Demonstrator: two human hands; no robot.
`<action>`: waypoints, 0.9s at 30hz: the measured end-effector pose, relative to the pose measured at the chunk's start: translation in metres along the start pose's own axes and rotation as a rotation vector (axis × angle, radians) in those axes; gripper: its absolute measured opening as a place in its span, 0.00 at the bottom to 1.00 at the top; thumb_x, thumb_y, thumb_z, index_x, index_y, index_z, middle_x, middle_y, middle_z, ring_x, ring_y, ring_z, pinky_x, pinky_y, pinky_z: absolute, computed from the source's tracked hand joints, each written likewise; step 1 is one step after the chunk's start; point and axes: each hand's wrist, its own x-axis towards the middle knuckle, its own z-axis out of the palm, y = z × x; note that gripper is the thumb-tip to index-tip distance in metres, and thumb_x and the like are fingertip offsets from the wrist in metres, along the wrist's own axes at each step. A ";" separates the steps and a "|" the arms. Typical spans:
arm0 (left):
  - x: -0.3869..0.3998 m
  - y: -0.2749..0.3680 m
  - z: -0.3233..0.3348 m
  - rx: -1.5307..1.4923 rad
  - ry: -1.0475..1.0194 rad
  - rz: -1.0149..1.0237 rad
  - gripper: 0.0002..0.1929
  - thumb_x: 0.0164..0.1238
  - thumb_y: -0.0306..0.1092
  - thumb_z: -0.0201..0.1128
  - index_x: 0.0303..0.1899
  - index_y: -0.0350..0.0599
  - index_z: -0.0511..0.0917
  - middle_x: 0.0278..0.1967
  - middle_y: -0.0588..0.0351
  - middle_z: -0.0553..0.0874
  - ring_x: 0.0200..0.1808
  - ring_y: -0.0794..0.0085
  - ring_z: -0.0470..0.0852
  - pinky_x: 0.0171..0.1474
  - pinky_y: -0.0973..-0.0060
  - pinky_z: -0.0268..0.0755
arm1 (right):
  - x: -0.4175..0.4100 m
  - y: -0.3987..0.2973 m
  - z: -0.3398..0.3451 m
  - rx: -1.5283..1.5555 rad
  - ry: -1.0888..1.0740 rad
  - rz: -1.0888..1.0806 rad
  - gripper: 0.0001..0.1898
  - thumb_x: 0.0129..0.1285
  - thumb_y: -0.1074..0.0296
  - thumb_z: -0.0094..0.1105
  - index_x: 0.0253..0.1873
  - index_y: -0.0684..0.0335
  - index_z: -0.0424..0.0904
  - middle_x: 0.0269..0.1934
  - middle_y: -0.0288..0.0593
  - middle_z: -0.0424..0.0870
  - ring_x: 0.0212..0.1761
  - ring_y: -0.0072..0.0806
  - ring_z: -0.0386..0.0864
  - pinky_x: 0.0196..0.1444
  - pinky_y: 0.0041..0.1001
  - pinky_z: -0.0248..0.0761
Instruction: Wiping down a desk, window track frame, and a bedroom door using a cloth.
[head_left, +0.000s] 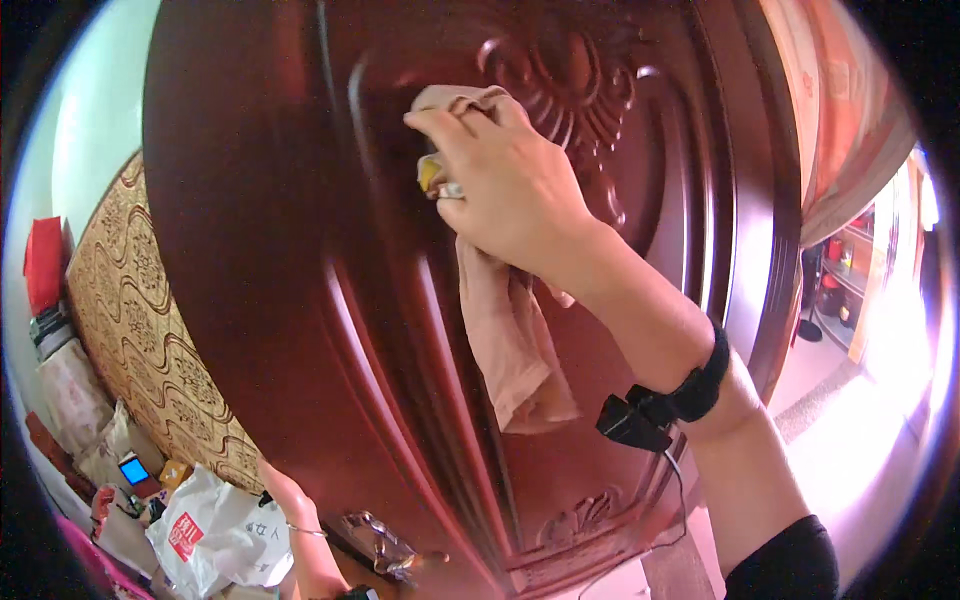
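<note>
A carved, glossy dark red wooden door (247, 225) fills the middle of the view. Against its raised moulding, my right hand (510, 180) grips a pinkish-beige cloth (502, 337), whose loose end hangs down the panel. Something small and yellow (428, 174) shows at the fingers of that hand; what it is cannot be told. At the lower left, my left hand (281, 484) is by the door's edge, with a bangle at the wrist; its fingers are mostly hidden. An ornate metal door handle (382, 544) is to the right of that wrist.
A patterned gold-brown panel (135, 277) stands at the left, with a white plastic bag (217, 532), a small lit screen (135, 470) and a red item (43, 262) nearby. A pink curtain (847, 112) hangs at the right, before shelves (847, 277). A cable runs from my right armband.
</note>
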 end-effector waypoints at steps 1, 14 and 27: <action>-0.002 0.004 0.001 0.022 0.006 -0.016 0.23 0.69 0.46 0.40 0.54 0.36 0.69 0.52 0.55 0.74 0.51 0.68 0.72 0.55 0.71 0.66 | -0.006 -0.006 0.003 0.010 -0.023 0.011 0.27 0.48 0.68 0.58 0.57 0.55 0.66 0.48 0.43 0.75 0.57 0.42 0.67 0.49 0.36 0.73; 0.017 -0.005 -0.020 -0.018 -0.044 -0.038 0.27 0.71 0.48 0.37 0.61 0.34 0.61 0.60 0.50 0.67 0.58 0.63 0.68 0.62 0.69 0.59 | -0.212 -0.064 0.007 0.041 -0.798 -0.303 0.36 0.45 0.63 0.58 0.64 0.59 0.61 0.39 0.44 0.78 0.46 0.46 0.72 0.29 0.32 0.78; 0.047 -0.021 -0.044 0.375 0.009 0.180 0.34 0.67 0.54 0.43 0.62 0.31 0.60 0.60 0.47 0.67 0.56 0.58 0.70 0.62 0.63 0.62 | -0.419 -0.022 -0.049 0.869 -1.478 0.505 0.23 0.52 0.65 0.53 0.55 0.54 0.71 0.44 0.46 0.80 0.45 0.41 0.78 0.49 0.35 0.70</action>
